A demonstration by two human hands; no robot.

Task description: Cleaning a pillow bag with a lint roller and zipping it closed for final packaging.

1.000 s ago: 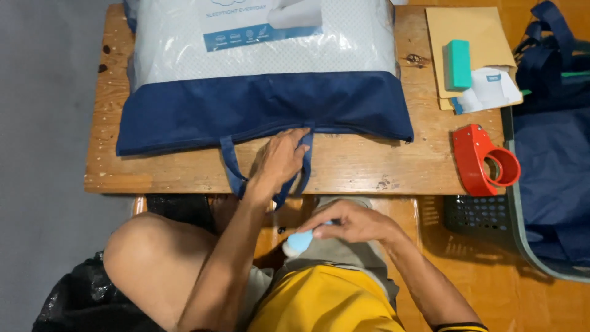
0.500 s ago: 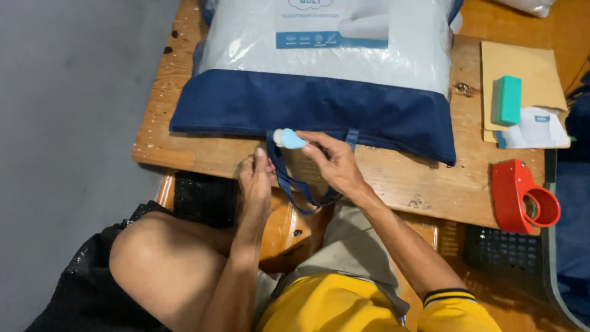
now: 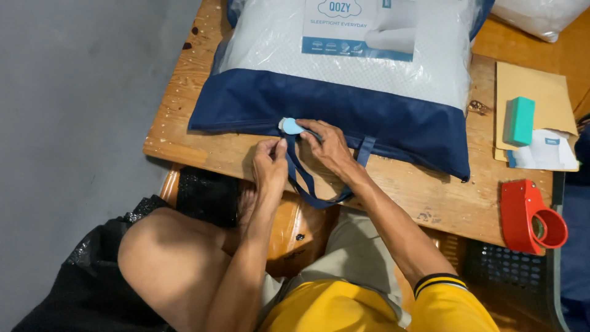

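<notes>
A large packaged pillow in a clear-and-navy zip bag (image 3: 344, 80) lies on a wooden table (image 3: 184, 141). My right hand (image 3: 329, 147) holds a small light-blue tool (image 3: 291, 126) against the bag's navy front edge, beside the left end of its navy carrying strap (image 3: 307, 181). My left hand (image 3: 269, 163) pinches that strap just below the tool, fingers closed on the fabric. The strap loops down over the table's front edge between both hands.
A red tape dispenser (image 3: 528, 215) sits at the table's right front corner. A teal block (image 3: 519, 120) and paper labels (image 3: 547, 150) lie on a brown envelope (image 3: 534, 92) at right. A black crate (image 3: 504, 270) stands under the table. My bare knee (image 3: 166, 252) is at lower left.
My right hand carried the light-blue tool from my lap up to the bag's front edge. My left hand shifted from lying flat on the strap to pinching it. The view moved closer.
</notes>
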